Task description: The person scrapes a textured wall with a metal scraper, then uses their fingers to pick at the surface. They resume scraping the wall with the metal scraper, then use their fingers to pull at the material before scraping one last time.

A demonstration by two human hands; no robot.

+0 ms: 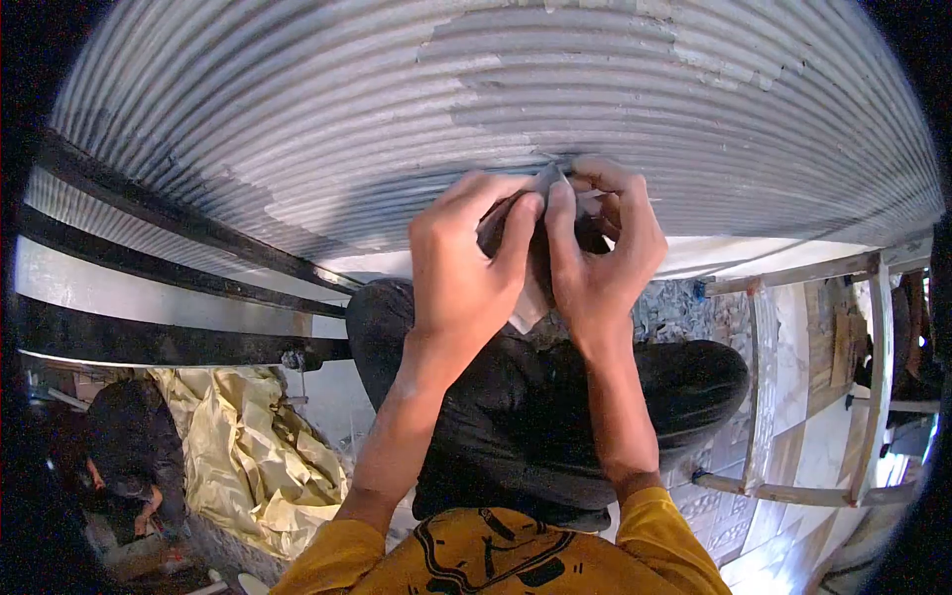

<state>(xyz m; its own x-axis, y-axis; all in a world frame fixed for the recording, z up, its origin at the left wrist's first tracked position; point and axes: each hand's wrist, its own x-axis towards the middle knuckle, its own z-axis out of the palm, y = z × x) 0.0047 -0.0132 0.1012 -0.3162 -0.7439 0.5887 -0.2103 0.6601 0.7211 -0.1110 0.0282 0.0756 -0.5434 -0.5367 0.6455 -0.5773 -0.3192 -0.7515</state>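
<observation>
My left hand [466, 263] and my right hand [605, 248] are pressed together in front of a wall [397, 119] covered in grey mortar combed into horizontal ridges. Both pinch a small pale, thin item [553, 178] between thumbs and fingertips, right at the wall's surface; a whitish piece [531, 305] shows below the hands. What the item is cannot be made out. My knees in dark trousers [516, 416] sit below the hands.
Dark metal bars [169, 337] run along the left. A wooden ladder frame [764, 397] stands at the right over a tiled floor. A yellowish sheet [248, 446] lies lower left, beside another person [129, 446] crouching below.
</observation>
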